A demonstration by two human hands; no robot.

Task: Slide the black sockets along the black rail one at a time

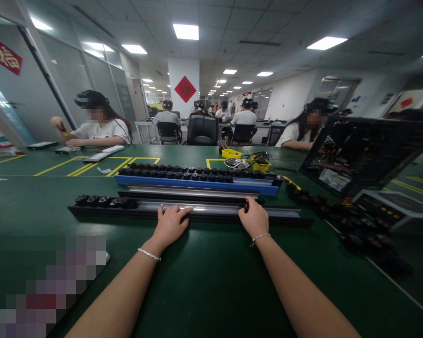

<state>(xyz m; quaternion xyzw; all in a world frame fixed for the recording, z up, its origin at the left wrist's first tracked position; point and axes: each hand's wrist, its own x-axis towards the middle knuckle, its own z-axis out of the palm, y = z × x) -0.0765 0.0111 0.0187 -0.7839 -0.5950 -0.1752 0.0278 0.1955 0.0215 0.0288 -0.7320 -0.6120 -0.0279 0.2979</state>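
Observation:
A long black rail with a shiny metal channel lies across the table in front of me. Several small black blocks sit in its left end. My left hand rests on the rail's front edge near the middle, fingers spread, holding nothing. Toward the rail's right part, my right hand is closed round a small black part, mostly hidden by the fingers. Just behind lies a second black rail. Farther back, a blue rail carries rows of similar black blocks.
Yellow bins and a metal dish stand behind the rails. At right are an opened computer case, a power supply box and a pile of black parts. Co-workers sit across the green table.

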